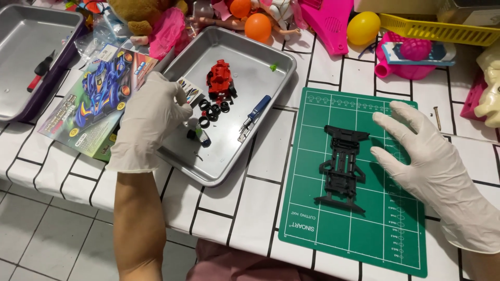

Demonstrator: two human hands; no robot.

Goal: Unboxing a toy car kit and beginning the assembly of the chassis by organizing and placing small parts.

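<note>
My left hand [148, 119], in a white glove, reaches into a metal tray [250, 125], its fingertips pinched at small dark parts near the tray's left side; whether it grips one I cannot tell. The tray holds a red toy car body [219, 78], several black tyres [213, 109], a sticker sheet [189, 91] and a blue-handled screwdriver [255, 115]. My right hand [422, 156], gloved too, lies flat and spread on a green cutting mat [364, 239], just right of a black toy car chassis [342, 167], holding nothing.
A colourful toy car box [94, 101] lies left of the tray. Another metal tray [26, 47] with a red-handled tool [39, 72] sits at far left. Toys, orange and yellow balls [363, 27] and a yellow basket [437, 31] crowd the table's back. A screw [437, 117] lies at right.
</note>
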